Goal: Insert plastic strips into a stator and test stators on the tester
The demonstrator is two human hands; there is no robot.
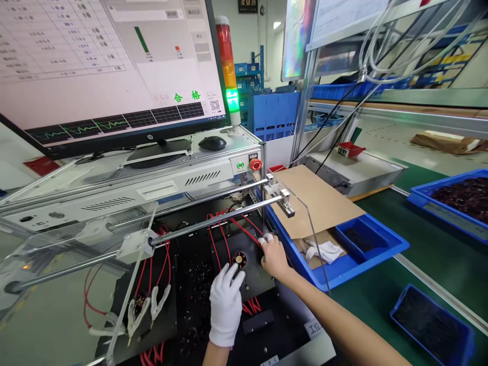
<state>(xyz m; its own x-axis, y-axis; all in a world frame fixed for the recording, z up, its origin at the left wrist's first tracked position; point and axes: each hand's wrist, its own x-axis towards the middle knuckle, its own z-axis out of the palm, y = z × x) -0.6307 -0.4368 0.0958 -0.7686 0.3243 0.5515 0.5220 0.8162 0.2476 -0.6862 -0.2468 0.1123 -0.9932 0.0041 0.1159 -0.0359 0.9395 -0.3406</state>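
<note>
My left hand, in a white glove, has its fingers stretched out and slightly spread at the lower edge of a small round motor stator with a pale centre. The stator lies on a black plate inside the test fixture. To its right, my right hand is bare except for white covers on fingertips. Its fingers are curled together where red wires end; what they pinch is hidden. Further left, white-handled clips on red leads lie around another wound part.
Two metal rails and a clear cover stand over the fixture. A monitor, a lit signal tower and a red stop button are behind. Right are cardboard, a blue tray and a bin of dark parts.
</note>
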